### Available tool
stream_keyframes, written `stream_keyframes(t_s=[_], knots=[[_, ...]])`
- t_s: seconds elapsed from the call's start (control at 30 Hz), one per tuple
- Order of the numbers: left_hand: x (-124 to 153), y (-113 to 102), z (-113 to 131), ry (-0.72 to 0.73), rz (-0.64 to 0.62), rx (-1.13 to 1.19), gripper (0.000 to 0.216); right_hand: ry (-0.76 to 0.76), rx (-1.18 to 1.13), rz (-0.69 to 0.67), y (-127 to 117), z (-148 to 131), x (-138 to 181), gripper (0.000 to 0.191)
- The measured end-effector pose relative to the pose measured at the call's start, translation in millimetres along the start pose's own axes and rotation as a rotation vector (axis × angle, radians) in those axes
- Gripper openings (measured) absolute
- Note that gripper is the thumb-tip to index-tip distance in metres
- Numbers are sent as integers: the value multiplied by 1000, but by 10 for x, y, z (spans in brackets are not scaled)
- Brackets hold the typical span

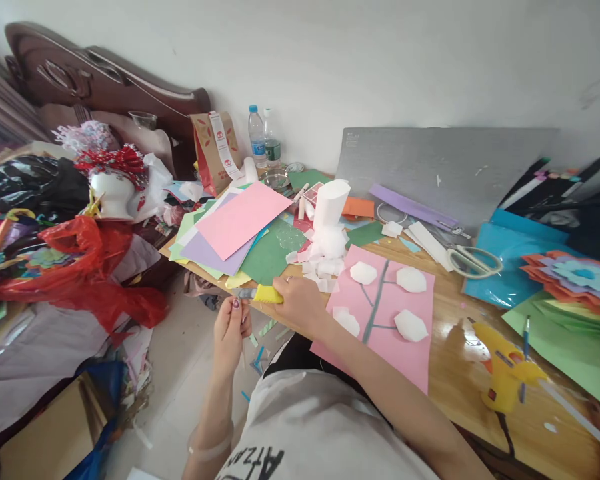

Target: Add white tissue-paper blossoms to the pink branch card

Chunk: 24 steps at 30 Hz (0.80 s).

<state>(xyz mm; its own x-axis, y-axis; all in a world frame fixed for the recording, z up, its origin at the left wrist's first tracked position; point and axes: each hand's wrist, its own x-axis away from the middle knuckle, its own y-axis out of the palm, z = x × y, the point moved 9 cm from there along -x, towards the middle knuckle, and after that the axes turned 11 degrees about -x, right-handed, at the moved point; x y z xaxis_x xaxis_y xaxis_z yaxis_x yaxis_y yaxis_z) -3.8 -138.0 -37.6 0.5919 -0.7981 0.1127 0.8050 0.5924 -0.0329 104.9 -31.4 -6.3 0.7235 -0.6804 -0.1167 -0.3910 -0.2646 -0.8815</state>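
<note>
My right hand (303, 303) is closed around a yellow utility knife (269, 294), its grey end pointing left over the table's front edge. Close to that end, my left hand (230, 330) is pinched shut, thumb against fingers. A thin pale strip (244, 357) shows just below those fingers; whether they grip it is unclear. Under my right forearm lies a pink sheet (415, 363) with a dark painted stem and branches. Several white paper pieces (411, 326) sit on it. Behind my right hand, a white paper roll (331, 203) stands upright among torn white scraps (325, 267).
A stack of coloured paper (245, 217) lies at the table's left. On the right are a yellow glue gun (503, 367), scissors (475, 261) and a layered paper flower (580, 273). Bottles (257, 137) and a paper bag (215, 153) stand behind. Paper scraps (260, 357) litter the floor.
</note>
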Motion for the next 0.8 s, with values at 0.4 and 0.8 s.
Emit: stream_keyframes(t_s=[0.4,0.8], knots=[[68,-91,100,124,138,-217,38,-131,35,-3,5,-115,50,23],[-46,-106,-107,91,238,-205,46,-67,76,6,37,-121,24,23]])
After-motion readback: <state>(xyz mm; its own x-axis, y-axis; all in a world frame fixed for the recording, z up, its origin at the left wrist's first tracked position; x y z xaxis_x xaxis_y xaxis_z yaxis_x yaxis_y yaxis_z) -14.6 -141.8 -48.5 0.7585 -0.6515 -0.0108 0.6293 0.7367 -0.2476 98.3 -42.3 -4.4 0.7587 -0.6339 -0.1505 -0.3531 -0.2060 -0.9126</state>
